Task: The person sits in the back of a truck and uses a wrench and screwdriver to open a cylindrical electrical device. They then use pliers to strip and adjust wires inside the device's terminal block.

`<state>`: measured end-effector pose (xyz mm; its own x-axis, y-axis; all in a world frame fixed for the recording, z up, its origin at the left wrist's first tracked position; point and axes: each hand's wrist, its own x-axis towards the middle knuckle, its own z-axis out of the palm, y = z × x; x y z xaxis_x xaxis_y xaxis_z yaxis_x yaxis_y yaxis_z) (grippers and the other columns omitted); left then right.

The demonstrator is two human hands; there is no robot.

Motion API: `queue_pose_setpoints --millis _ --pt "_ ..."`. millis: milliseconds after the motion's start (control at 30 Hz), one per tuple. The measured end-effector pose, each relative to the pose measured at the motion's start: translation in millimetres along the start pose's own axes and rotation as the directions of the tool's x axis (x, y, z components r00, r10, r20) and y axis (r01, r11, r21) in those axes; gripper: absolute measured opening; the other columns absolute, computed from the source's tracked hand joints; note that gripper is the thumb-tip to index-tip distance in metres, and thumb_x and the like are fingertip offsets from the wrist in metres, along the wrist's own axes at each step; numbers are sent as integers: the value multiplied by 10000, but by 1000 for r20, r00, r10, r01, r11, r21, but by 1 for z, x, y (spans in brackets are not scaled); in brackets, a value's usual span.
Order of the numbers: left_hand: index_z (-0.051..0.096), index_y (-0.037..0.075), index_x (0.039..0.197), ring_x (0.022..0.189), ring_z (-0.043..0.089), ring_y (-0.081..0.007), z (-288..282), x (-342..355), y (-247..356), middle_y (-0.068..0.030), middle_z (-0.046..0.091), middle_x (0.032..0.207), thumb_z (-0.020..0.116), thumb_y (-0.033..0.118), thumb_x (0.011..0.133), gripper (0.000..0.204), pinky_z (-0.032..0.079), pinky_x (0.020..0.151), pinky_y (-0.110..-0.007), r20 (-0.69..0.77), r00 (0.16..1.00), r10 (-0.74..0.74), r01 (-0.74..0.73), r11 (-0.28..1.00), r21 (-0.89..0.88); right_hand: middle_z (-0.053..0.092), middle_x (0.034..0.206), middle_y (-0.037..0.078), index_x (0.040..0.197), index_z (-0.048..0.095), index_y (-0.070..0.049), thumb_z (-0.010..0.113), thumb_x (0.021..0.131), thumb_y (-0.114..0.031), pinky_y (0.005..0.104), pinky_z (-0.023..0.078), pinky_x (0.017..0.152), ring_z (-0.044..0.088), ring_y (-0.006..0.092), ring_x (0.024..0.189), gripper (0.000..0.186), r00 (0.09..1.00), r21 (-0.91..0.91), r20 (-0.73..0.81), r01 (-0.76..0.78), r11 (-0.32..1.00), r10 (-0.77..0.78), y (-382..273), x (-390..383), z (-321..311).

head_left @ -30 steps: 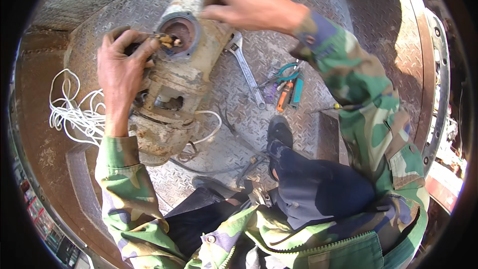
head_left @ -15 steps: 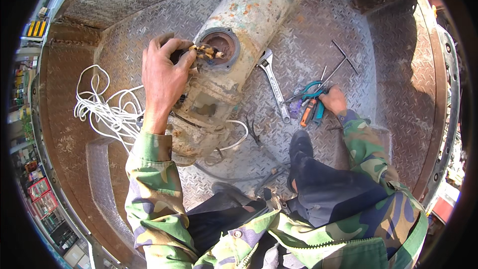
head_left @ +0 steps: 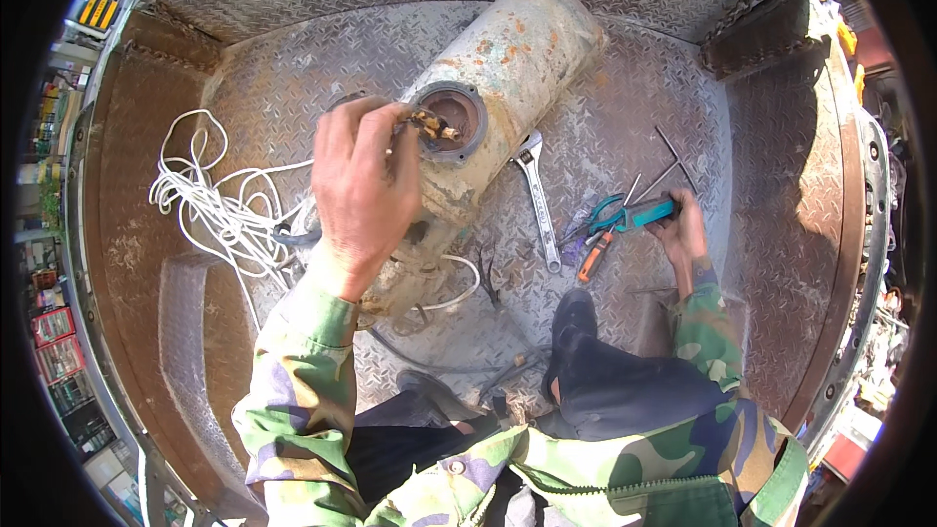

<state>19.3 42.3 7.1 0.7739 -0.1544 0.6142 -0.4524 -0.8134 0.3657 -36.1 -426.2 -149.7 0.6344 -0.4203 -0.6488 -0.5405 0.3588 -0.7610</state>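
Observation:
A weathered, rust-spotted pump-like metal cylinder [head_left: 517, 49] lies slanted on the floor with a round port [head_left: 472, 98] open on its upper side. My left hand [head_left: 366, 181] is closed at the port's left edge, pinching a bundle of yellow-brown wire ends [head_left: 439, 127] that comes out of it. The fingertips are partly hidden. Over at the right, my right hand [head_left: 686, 229] grips a teal-handled tool [head_left: 652, 214], its exact kind unclear. Just left of it lie teal-handled pliers [head_left: 607, 220] and an orange-handled screwdriver [head_left: 594, 260].
An adjustable wrench [head_left: 539, 205] lies between the cylinder and the tools. Beyond my right hand is a T-handle wrench [head_left: 675, 158]. White cord [head_left: 210, 200] sprawls at left, and a grey cable [head_left: 439, 367] runs near my boots. Raised metal walls [head_left: 127, 234] surround the tread-plate floor.
My right hand has lifted the teal-handled tool from among the other tools, turning it sideways. My left hand has rolled over, its back now showing, still at the wires. The view has shifted slightly.

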Motion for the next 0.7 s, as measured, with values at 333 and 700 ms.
queue_pose_setpoints --millis 333,700 --pt "661 -6 1079 941 716 -361 58 -37 65 -182 732 1073 828 78 911 251 568 818 -437 36 894 -446 426 826 -370 699 1136 170 1286 589 73 526 1092 -224 490 568 963 687 334 1005 360 540 131 825 -464 876 163 -119 -87 197" --pt "687 -3 1168 970 731 -327 93 -76 57 -175 720 1098 618 43 1061 135 577 844 -416 -222 718 -660 485 703 -520 672 999 117 1271 548 -20 649 1118 -305 421 553 680 695 242 792 338 411 -408 906 779 475 104 -109 -113 231"
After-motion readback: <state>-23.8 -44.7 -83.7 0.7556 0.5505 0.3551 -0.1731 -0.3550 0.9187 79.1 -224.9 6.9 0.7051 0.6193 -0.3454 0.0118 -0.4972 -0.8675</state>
